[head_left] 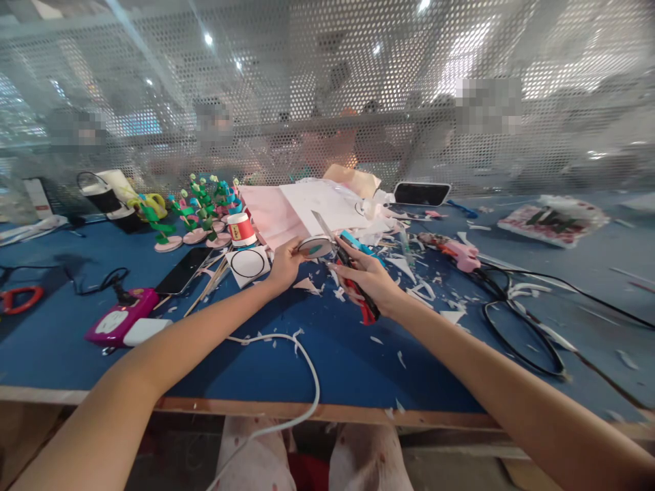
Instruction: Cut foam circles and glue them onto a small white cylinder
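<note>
A round disc (pixel 316 247) is pinched by its edge in the left hand (pixel 285 264), presumably so its free rim is exposed to the knife (pixel 343 256) gripped in the right hand (pixel 373 278).

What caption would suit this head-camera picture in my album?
A left hand holds a round piece, the right hand a knife, among white scraps.

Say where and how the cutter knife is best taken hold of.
Grip the cutter knife by its black-and-red handle, probably coming from the right, as the right hand does. The bare blade points away from the person and to the left, close to the round disc in the left hand, so the left side seems best avoided.
</note>
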